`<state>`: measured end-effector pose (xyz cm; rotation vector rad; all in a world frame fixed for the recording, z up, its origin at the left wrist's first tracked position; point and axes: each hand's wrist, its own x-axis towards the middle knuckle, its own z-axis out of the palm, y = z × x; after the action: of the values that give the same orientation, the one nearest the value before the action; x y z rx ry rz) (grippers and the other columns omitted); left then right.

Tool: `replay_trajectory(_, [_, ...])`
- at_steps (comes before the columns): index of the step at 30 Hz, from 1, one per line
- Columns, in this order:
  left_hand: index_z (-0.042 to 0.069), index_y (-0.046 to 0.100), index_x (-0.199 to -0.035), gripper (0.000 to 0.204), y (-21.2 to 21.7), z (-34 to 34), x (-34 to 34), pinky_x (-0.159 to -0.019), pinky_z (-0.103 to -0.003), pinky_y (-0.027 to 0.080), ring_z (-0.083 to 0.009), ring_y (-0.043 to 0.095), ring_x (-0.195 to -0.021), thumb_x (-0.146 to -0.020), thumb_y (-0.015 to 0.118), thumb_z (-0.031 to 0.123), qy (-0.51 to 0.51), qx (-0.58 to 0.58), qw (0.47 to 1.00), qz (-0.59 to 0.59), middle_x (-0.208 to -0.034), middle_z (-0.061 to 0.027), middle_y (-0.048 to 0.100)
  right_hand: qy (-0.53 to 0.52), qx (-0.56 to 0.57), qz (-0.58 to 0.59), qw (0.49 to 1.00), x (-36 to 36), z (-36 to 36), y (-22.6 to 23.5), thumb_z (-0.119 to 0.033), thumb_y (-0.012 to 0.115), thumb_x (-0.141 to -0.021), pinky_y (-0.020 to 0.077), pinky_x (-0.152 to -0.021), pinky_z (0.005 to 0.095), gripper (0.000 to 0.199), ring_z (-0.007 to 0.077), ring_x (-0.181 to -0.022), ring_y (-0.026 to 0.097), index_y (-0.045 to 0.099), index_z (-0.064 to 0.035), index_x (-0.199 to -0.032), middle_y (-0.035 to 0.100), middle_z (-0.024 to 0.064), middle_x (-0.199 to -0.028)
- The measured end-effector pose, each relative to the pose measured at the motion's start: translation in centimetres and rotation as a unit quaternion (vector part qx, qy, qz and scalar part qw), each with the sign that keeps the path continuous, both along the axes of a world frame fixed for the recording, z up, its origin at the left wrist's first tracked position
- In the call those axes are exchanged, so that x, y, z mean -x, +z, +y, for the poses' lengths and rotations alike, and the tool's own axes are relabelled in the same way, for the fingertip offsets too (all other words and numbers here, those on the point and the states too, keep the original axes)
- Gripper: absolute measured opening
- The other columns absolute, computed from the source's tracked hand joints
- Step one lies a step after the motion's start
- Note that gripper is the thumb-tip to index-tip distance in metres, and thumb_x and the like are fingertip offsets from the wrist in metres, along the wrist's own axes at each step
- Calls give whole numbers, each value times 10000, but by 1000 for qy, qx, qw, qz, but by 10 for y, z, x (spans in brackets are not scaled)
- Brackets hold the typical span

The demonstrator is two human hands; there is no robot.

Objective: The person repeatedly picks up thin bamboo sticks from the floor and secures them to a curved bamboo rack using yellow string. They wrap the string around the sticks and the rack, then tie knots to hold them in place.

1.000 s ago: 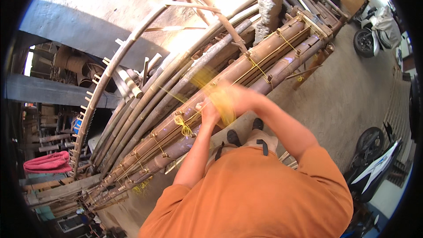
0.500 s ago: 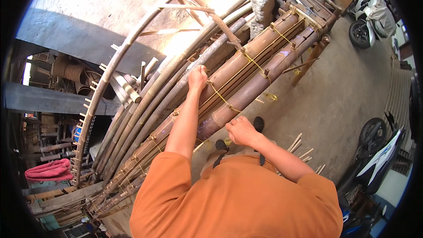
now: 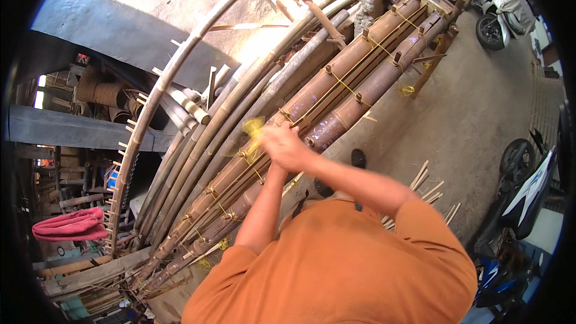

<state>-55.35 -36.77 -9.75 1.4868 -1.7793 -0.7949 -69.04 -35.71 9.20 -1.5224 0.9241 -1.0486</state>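
My right hand (image 3: 289,147) reaches across to the left, its fingers closed at a blurred bundle of yellow cord (image 3: 254,127). Directly beneath it is my left hand (image 3: 277,168), mostly covered, so its fingers cannot be made out. Both are over a long frame of thick brown bamboo poles (image 3: 312,93), which runs diagonally from lower left to upper right. Wooden pegs stand up along the poles, and yellow cord (image 3: 343,81) zigzags between them. Thin dark slats lie lengthwise between the two thick poles.
A curved, pegged bamboo piece (image 3: 157,90) arches at the left beside stacked bamboo poles (image 3: 207,126). A pink cloth (image 3: 71,224) hangs at far left. Thin sticks (image 3: 427,183) lie on the floor at my right. Motorcycles (image 3: 522,195) stand along the right side.
My right hand has swung up and left from near my body to cross over my left hand. The yellow bundle now shows beside them. The whole view has shifted slightly.
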Motion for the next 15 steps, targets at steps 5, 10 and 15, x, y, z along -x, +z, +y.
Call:
replay_trajectory(5, [23,648,-1122,345,125,-6,77,-867,-429,418,-349,635,-970,-985,500,304,86,-79,984,-131,-1042,-206,680,-63,192,556,806,40,-125,-50,-553,441,-966,420,-855,481,556,268,-958,582,719,-75,-1015,633,148,-1027])
replay_trajectory(10, [97,690,-1063,306,92,-3,62,-926,-545,333,-361,645,-942,-993,478,306,135,-60,987,-68,-942,-186,696,245,-233,-229,913,61,-98,16,-428,465,-1005,459,-674,380,496,162,-609,506,592,-3,-784,574,12,-632])
replay_trajectory(15, [79,700,-956,343,112,-4,78,-819,-427,440,-315,649,-841,-991,497,354,168,-27,963,-207,-886,-178,688,209,85,197,954,124,33,-55,-322,517,-961,421,-594,482,458,417,-578,508,526,2,-637,525,226,-600])
